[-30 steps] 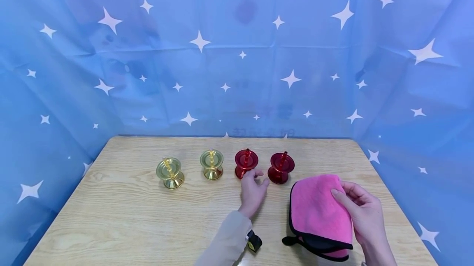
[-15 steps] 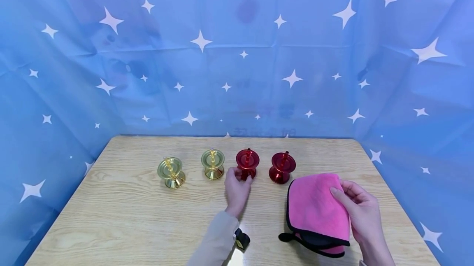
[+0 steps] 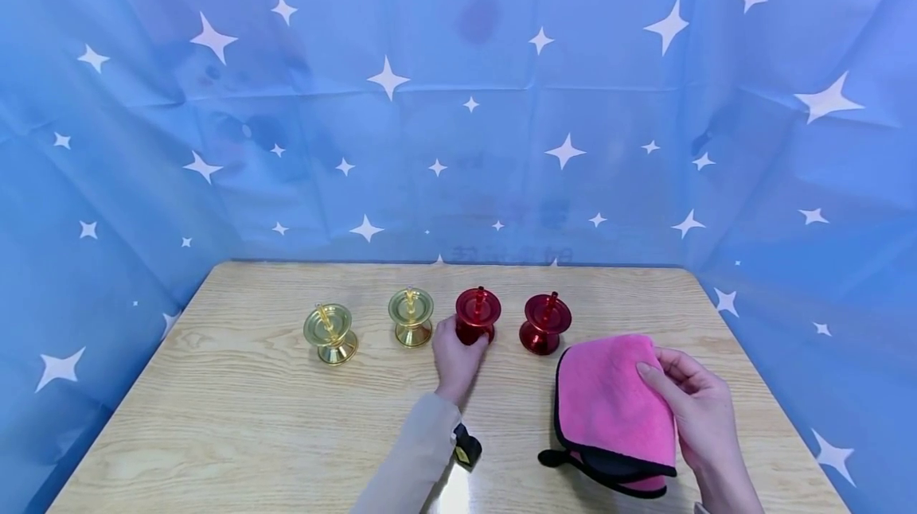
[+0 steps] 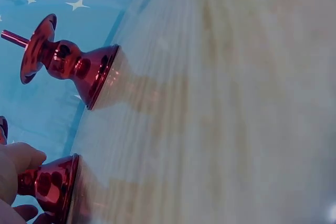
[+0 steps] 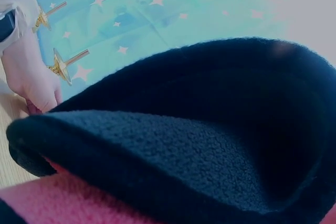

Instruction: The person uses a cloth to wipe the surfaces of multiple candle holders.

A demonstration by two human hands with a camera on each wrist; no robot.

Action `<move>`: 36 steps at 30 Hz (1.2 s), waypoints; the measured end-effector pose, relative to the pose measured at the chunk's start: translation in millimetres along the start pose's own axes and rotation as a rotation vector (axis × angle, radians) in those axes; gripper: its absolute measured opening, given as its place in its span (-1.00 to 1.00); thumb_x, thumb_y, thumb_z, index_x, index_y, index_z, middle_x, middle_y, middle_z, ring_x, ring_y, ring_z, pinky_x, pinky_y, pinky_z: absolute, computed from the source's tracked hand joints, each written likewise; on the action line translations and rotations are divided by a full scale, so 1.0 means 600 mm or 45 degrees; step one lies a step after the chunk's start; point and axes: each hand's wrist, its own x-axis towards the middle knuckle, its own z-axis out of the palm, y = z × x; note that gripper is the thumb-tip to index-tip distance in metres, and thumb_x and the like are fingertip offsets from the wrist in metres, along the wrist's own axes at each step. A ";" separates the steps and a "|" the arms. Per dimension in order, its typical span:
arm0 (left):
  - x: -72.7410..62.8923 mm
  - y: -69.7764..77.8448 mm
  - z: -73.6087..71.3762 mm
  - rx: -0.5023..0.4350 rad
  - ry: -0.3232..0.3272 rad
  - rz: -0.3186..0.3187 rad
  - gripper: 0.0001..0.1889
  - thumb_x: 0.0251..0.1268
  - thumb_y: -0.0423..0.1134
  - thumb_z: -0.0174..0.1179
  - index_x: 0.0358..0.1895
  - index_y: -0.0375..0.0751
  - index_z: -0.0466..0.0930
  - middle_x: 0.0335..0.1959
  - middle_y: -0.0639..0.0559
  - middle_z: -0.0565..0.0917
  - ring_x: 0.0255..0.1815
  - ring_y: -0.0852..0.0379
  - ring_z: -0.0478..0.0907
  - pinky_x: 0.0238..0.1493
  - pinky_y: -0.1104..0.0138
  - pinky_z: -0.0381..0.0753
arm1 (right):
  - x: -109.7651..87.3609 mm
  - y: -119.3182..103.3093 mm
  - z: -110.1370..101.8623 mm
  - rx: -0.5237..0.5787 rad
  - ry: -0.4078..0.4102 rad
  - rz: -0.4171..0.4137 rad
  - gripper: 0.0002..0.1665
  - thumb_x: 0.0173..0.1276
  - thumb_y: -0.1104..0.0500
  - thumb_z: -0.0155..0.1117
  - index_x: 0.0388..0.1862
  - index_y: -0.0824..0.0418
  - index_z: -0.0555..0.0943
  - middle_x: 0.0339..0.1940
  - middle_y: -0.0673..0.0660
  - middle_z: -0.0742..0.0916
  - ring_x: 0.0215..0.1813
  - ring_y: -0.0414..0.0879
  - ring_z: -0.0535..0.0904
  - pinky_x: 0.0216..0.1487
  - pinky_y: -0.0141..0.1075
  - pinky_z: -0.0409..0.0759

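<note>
My left hand [image 3: 458,355] grips the middle red candle holder [image 3: 478,306] from the near side, below its dish. In the left wrist view, the thumb [image 4: 26,157] and fingers lie round its narrow waist, and its foot [image 4: 56,187] is at the tabletop. This shiny holder has a round dish and a short upright rod. Another red candle holder [image 3: 547,323] stands to its right, upright on the table. My right hand [image 3: 705,410] pinches the upper right edge of a folded pink towel [image 3: 612,403] with black trim. In the right wrist view, its dark folds [image 5: 210,140] fill the foreground.
Two gold candle holders, the nearer-left one [image 3: 329,332] and the other [image 3: 411,315], stand left of my left hand. The wooden table [image 3: 251,418] ends at a blue star-patterned curtain [image 3: 458,180]. A black band [image 3: 467,448] sits on my left wrist.
My left hand has shifted left from the right side of the middle red candle holder and has taken hold of it. My right hand stays on the towel, almost still.
</note>
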 end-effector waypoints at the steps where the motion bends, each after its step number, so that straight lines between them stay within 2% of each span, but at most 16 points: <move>1: 0.001 0.000 0.001 0.010 0.000 0.007 -0.52 -0.15 -0.28 0.45 -0.09 -0.41 0.56 -0.15 -0.20 0.56 -0.05 -0.11 0.46 0.02 0.08 0.44 | 0.000 0.000 0.000 -0.001 -0.002 -0.001 -0.82 0.20 0.42 0.26 -0.27 0.21 0.69 -0.45 -0.05 0.71 -0.42 -0.27 0.57 -0.45 -0.49 0.54; 6: 0.007 0.000 0.004 0.073 0.033 0.033 -0.62 -0.18 -0.28 0.45 -0.23 -0.38 0.61 -0.23 -0.18 0.56 -0.09 -0.12 0.43 -0.05 0.08 0.41 | 0.000 0.000 -0.001 -0.005 -0.011 -0.007 -0.81 0.21 0.41 0.26 -0.25 0.22 0.70 -0.44 -0.05 0.72 -0.40 -0.26 0.59 -0.44 -0.49 0.54; 12: 0.010 -0.001 0.005 0.107 0.039 0.027 -0.63 -0.17 -0.25 0.46 -0.23 -0.33 0.63 -0.24 -0.15 0.56 -0.11 -0.10 0.43 -0.06 0.09 0.41 | -0.001 -0.001 -0.002 -0.011 -0.012 -0.004 -0.81 0.21 0.41 0.26 -0.25 0.20 0.70 -0.44 -0.05 0.72 -0.41 -0.26 0.58 -0.44 -0.48 0.54; 19: 0.009 -0.002 0.005 0.051 0.050 0.068 -0.66 -0.13 -0.27 0.45 -0.23 -0.32 0.64 -0.25 -0.15 0.57 -0.12 -0.10 0.44 -0.07 0.09 0.41 | -0.001 -0.003 -0.002 -0.014 -0.010 -0.009 -0.82 0.21 0.41 0.26 -0.26 0.21 0.69 -0.44 -0.05 0.71 -0.41 -0.26 0.58 -0.44 -0.48 0.54; 26: 0.006 -0.007 0.005 -0.027 0.032 0.058 -0.68 -0.11 -0.30 0.44 -0.22 -0.29 0.64 -0.21 -0.10 0.61 -0.08 -0.06 0.44 -0.02 0.10 0.43 | -0.002 -0.001 -0.003 -0.010 -0.007 -0.017 -0.82 0.21 0.42 0.25 -0.27 0.20 0.69 -0.45 -0.05 0.70 -0.42 -0.26 0.57 -0.46 -0.48 0.53; 36: 0.000 -0.014 -0.001 -0.202 -0.008 0.035 -0.71 -0.16 -0.37 0.42 -0.26 -0.20 0.62 -0.31 -0.05 0.63 -0.17 -0.02 0.52 -0.11 0.13 0.52 | 0.000 -0.001 0.001 0.002 -0.016 -0.010 -0.79 0.21 0.43 0.25 -0.27 0.18 0.70 -0.45 -0.05 0.70 -0.42 -0.26 0.57 -0.46 -0.49 0.53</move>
